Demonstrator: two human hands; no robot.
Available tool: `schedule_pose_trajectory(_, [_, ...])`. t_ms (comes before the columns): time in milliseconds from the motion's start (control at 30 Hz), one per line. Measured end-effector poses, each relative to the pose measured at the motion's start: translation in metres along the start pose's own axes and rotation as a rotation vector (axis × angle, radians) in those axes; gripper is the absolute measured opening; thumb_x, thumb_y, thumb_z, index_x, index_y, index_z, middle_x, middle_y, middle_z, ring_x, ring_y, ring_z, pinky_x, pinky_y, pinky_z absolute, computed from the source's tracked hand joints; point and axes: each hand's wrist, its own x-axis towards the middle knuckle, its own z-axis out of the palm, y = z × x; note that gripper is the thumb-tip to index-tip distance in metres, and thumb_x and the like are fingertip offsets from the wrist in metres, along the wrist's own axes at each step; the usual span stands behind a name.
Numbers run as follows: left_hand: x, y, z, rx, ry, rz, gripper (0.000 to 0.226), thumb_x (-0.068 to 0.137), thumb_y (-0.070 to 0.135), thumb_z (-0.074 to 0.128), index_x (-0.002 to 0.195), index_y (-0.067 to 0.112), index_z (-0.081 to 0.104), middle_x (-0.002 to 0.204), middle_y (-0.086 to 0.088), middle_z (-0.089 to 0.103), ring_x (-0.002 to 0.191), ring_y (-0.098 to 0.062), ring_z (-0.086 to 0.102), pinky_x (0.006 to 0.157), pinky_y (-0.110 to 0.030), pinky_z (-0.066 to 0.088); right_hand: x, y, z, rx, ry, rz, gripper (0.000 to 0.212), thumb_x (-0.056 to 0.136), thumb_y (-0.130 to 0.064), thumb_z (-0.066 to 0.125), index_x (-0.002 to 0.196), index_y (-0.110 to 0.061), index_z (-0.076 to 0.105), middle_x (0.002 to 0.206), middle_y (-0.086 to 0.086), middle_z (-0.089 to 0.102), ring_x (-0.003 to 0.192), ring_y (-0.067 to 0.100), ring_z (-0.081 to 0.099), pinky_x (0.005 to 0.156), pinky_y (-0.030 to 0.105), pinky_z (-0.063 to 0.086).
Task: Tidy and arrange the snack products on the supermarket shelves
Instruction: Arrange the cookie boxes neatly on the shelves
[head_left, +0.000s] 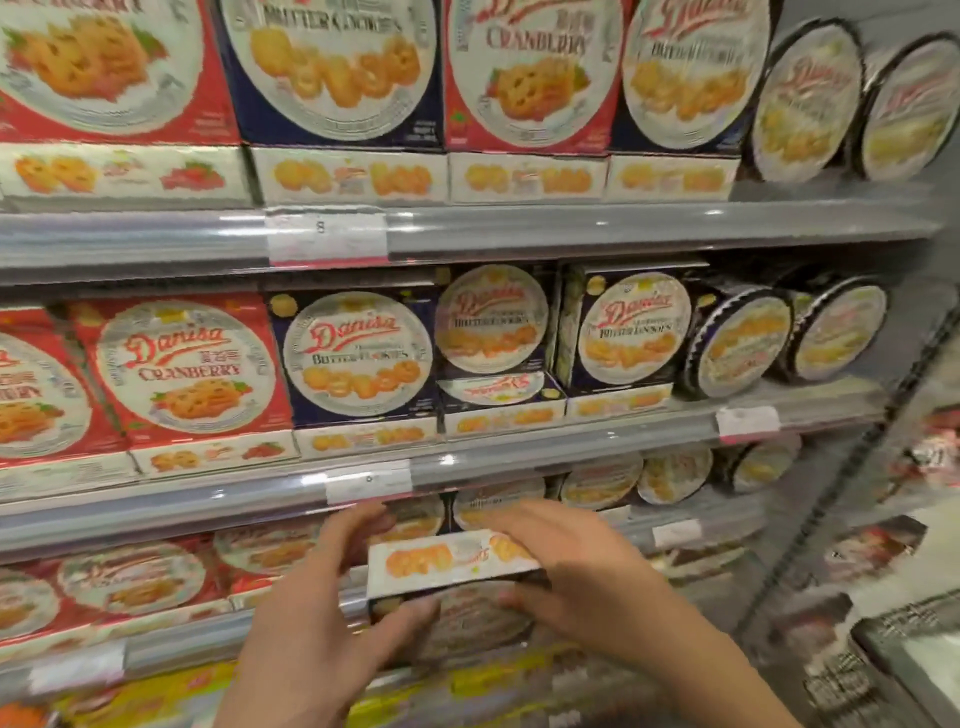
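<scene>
Gripping a cookie box (457, 564) at the third shelf's (156, 644) front edge, left hand (332, 613) and right hand (576, 577) curl fingers around its sides. Boxes above read "Danisa Butter Cookies" (358, 358) and "Danisa Cranberry" (187, 364).

This is a shop, a supermarket aisle. Grey metal shelves (519, 228) stand in tiers, packed with many identical red cookie boxes (192, 369), blue cookie boxes (358, 358) and round tins (737, 343) facing outward. Paper price tags (326, 236) sit in the shelf edges.
</scene>
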Motion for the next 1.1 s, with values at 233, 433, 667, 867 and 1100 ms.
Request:
schedule_pose_trajectory(233, [0.008,0.016,0.035,-0.199,-0.028,-0.106,0.055,0.062,0.05,0.091,0.108,0.056,0.062,0.099,0.017,0.074,0.094,-0.009,0.069,0.083,-0.029,0.056,-0.03,0.043,-0.02,0.072,0.101,0.107,0.06,0.092,-0.059,0.057,0.145,-0.034,0.045,0.134,-0.023,0.052,0.125,-0.002,0.047,0.105,0.029,0.046])
schedule_pose_trajectory(433, [0.018,0.036,0.047,0.002,0.063,0.026,0.052,0.063,0.068,0.07,0.111,0.053,0.057,0.101,0.027,0.068,0.081,-0.008,0.064,0.069,-0.017,0.051,-0.028,0.045,-0.03,-0.137,0.25,0.039,0.08,0.069,-0.047,0.087,0.137,-0.021,0.053,0.126,-0.009,0.064,0.119,0.009,0.054,0.109,0.03,0.043])
schedule_pose_trajectory(667, [0.028,0.057,0.037,0.133,0.1,0.208,0.049,0.071,0.068,0.066,0.115,0.05,0.056,0.105,0.035,0.06,0.096,0.014,0.056,0.077,-0.005,0.045,-0.019,0.042,-0.047,-0.233,0.297,0.028,0.076,0.066,-0.04,0.091,0.129,-0.02,0.054,0.118,-0.008,0.067,0.106,0.013,0.064,0.085,0.029,0.056])
schedule_pose_trajectory(867, [0.045,0.079,-0.003,0.025,0.125,0.406,0.038,0.091,0.053,0.058,0.127,0.041,0.06,0.125,0.026,0.061,0.119,0.0,0.057,0.095,-0.015,0.043,-0.012,0.024,-0.092,-0.296,0.451,0.091,0.057,0.078,-0.039,0.073,0.128,-0.016,0.059,0.119,-0.005,0.067,0.102,0.013,0.062,0.071,0.03,0.057])
schedule_pose_trajectory(1100, [0.098,0.076,-0.053,0.516,0.433,0.623,0.049,0.093,0.028,0.059,0.137,0.008,0.059,0.154,-0.008,0.045,0.145,-0.032,0.037,0.115,-0.056,0.032,0.009,0.02,-0.13,-0.446,0.562,0.184,0.064,0.073,-0.018,0.084,0.132,-0.01,0.059,0.119,0.002,0.067,0.101,0.023,0.066,0.075,0.043,0.059])
